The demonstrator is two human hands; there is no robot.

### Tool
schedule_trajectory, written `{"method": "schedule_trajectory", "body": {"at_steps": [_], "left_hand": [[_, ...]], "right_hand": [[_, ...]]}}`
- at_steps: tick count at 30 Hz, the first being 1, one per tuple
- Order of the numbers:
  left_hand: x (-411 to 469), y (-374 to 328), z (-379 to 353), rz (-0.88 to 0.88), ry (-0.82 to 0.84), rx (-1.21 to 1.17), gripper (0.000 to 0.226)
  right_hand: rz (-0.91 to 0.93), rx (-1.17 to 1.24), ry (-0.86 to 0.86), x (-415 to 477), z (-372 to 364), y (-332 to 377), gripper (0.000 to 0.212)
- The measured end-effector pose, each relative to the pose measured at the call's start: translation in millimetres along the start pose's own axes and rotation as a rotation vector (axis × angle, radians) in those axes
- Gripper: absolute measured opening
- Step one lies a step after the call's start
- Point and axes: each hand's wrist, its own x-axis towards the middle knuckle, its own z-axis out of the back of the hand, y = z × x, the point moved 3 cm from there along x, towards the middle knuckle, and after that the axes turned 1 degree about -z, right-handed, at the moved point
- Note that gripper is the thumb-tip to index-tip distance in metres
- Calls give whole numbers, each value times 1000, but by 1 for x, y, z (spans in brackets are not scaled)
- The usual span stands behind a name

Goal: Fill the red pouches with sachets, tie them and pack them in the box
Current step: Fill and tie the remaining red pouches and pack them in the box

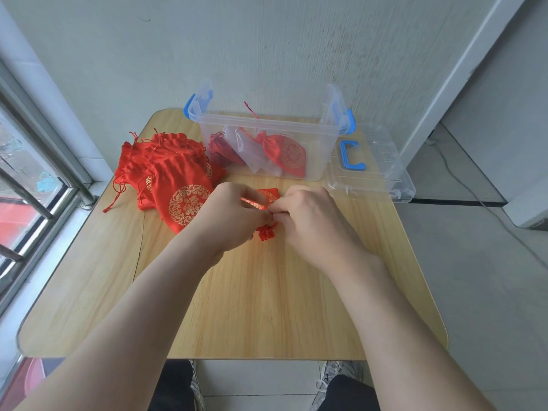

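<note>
Now | red pouch [268,195] between hands | left hand [234,215], right hand [311,218] pinch its neck

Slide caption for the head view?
Left hand and right hand tie a red pouch shut in front of the open box.

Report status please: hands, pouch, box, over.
Left hand and right hand both pinching pouch. Box open, packed pouches inside. Path to box free.
</note>
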Motion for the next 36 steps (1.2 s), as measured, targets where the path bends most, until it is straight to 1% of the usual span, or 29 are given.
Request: {"method": "schedule_trajectory", "body": {"at_steps": [1, 2, 5, 9, 13, 16, 20, 25, 28, 32, 36], "left_hand": [[0, 1, 0, 15, -18, -20, 19], [0, 2, 0, 21, -25, -32, 23], [-2, -1, 0, -9, -31, -13, 15], [-7, -5, -2, -75, -41, 4, 18], [-11, -10, 0, -125, -170, 52, 18], [-14, -15, -3, -174, -230, 106, 15], [-17, -17, -6, -208, -295, 169, 15], [-16, -16, -8, -249, -330, 267, 19], [-15, -15, -8, -282, -316, 305, 23], [-12, -12, -8, -301, -219, 292, 24], [-11, -12, -5, -305, -134, 234, 22]], "right_hand": [[-6, -15, 5, 0, -1, 1, 19], [-15, -22, 6, 0, -1, 1, 19], [-66, -9, -9, -1, 0, 1, 19], [-130, 48, -34, -1, 5, 1, 21], [-157, 92, -42, 0, 6, 1, 23], [-178, 114, -66, 0, 7, 1, 21], [-225, 150, -72, 1, 10, 0, 20], [-283, 192, -64, 1, 10, -2, 16], [-317, 223, -57, 0, 9, -5, 16], [-398, 292, -12, -1, 9, -10, 24], [-571, 536, 92, -4, 12, -16, 23]]}}
